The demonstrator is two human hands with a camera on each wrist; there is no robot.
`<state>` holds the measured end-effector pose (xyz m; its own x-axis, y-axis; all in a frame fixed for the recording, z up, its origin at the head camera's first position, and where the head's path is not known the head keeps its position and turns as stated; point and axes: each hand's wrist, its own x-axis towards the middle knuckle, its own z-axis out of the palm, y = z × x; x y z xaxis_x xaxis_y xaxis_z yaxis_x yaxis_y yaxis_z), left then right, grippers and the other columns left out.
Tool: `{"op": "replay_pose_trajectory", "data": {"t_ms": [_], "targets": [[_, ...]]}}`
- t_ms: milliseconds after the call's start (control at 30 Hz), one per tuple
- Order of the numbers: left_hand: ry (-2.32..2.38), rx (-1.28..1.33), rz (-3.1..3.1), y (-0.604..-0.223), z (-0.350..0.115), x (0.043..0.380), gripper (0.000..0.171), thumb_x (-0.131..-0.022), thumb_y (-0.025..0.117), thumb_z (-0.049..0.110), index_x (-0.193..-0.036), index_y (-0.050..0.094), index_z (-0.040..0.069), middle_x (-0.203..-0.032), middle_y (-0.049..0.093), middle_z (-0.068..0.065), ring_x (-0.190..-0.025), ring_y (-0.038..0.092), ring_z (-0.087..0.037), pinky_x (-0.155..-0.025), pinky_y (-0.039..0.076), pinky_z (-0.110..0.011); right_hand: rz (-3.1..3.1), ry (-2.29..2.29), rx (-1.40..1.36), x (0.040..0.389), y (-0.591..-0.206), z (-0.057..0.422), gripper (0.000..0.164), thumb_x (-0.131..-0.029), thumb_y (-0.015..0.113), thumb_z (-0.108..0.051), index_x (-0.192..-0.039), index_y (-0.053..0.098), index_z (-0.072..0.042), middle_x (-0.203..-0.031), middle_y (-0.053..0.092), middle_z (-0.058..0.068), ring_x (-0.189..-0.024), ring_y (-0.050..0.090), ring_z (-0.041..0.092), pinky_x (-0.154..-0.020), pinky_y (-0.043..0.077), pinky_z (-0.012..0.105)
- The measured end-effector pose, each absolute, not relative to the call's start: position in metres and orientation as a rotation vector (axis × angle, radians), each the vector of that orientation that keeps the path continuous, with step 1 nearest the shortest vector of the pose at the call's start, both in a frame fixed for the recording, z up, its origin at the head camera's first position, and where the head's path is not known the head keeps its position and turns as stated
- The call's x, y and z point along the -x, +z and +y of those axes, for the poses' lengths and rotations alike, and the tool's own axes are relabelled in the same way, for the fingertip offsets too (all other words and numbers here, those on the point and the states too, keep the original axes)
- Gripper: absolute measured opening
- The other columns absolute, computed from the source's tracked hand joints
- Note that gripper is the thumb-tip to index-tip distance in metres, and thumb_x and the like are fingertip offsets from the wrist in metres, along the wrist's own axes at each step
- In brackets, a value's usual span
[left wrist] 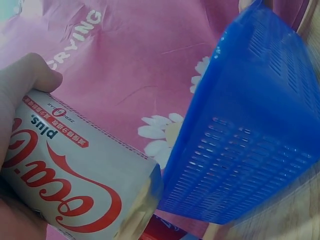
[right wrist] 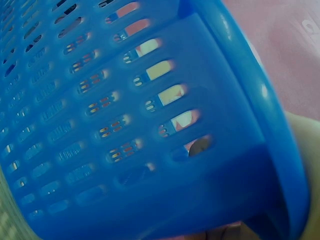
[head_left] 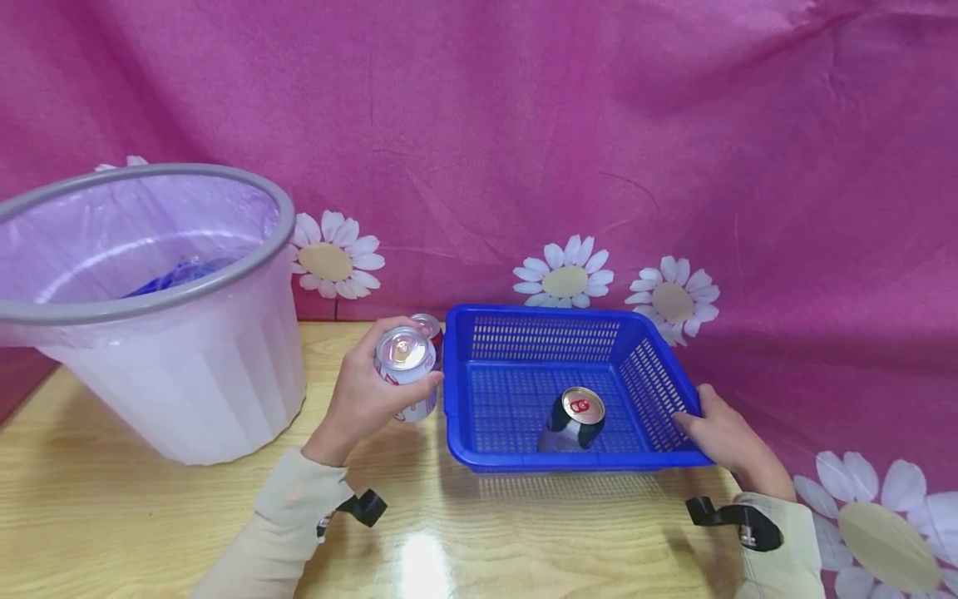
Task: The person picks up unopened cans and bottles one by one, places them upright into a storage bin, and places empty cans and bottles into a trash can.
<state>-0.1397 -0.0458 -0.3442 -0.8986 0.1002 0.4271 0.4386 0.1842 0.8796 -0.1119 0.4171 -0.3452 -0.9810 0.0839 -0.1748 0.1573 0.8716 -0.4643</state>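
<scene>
My left hand (head_left: 367, 389) grips a white Coca-Cola can (head_left: 405, 376) just left of the blue plastic basket (head_left: 533, 311). Red script and "plus" show on the can's side (left wrist: 65, 175) in the left wrist view. Partly hidden behind it stands a red can (head_left: 428, 326). With thumb over the rim, my right hand (head_left: 722, 428) holds the basket at its right side; the right wrist view is filled by the slotted basket wall (right wrist: 210, 85). A dark can with a red tab (head_left: 580, 416) is inside the basket, near its front wall.
At the left stands a large white bin (head_left: 195, 391) with a grey rim and a clear purplish liner; something blue (head_left: 175, 276) lies in it. A pink cloth (head_left: 486, 150) with white daisies hangs behind the wooden table (head_left: 494, 541).
</scene>
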Motion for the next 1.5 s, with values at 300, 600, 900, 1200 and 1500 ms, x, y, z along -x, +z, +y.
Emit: {"op": "replay_pose_trajectory", "data": {"t_ms": [300, 600, 900, 1200, 1500], "targets": [[-1.785, 0.555, -2.19, -0.343, -0.042, 0.142, 0.063, -0.072, 0.085, 0.015, -0.127, 0.054, 0.015, -0.122, 0.064, -0.003, -0.109, 0.061, -0.016, -0.089, 0.056, -0.032, 2.942, -0.716, -0.171, 0.111, -0.349, 0.419, 0.04, -0.097, 0.05, -0.028, -0.12, 0.04, 0.004, -0.102, 0.06, 0.018, -0.091, 0.058, 0.027, -0.074, 0.041, 0.029], [-1.8, 0.638, -2.187, -0.337, -0.032, 0.145, 0.059, -0.073, 0.085, 0.016, -0.124, 0.055, 0.016, -0.12, 0.064, -0.002, -0.106, 0.063, -0.016, -0.086, 0.057, -0.026, 2.964, -0.681, -0.173, 0.113, -0.345, 0.418, 0.043, -0.096, 0.051, -0.026, -0.121, 0.039, 0.006, -0.102, 0.061, 0.021, -0.089, 0.06, 0.028, -0.071, 0.042, 0.03], [-1.748, 0.759, -2.205, -0.329, -0.017, 0.147, 0.057, -0.072, 0.085, 0.02, -0.121, 0.056, 0.022, -0.118, 0.066, 0.0, -0.098, 0.066, -0.016, -0.083, 0.058, -0.026, 2.987, -0.669, -0.169, 0.112, -0.345, 0.417, 0.04, -0.095, 0.052, -0.026, -0.118, 0.041, 0.005, -0.099, 0.06, 0.019, -0.087, 0.059, 0.028, -0.072, 0.042, 0.03], [-1.777, 0.796, -2.267, -0.324, -0.003, 0.146, 0.061, -0.071, 0.086, 0.022, -0.122, 0.054, 0.026, -0.118, 0.064, 0.003, -0.099, 0.066, -0.016, -0.083, 0.059, -0.031, 2.961, -0.689, -0.175, 0.115, -0.343, 0.416, 0.044, -0.096, 0.051, -0.027, -0.122, 0.039, 0.007, -0.102, 0.059, 0.021, -0.09, 0.059, 0.03, -0.073, 0.044, 0.032], [-1.76, 0.818, -2.309, -0.322, 0.011, 0.144, 0.061, -0.071, 0.086, 0.025, -0.123, 0.054, 0.026, -0.116, 0.065, 0.002, -0.097, 0.066, -0.015, -0.082, 0.059, -0.031, 2.957, -0.688, -0.183, 0.113, -0.344, 0.415, 0.044, -0.096, 0.05, -0.027, -0.123, 0.039, 0.006, -0.103, 0.059, 0.02, -0.091, 0.059, 0.028, -0.074, 0.043, 0.03]]}}
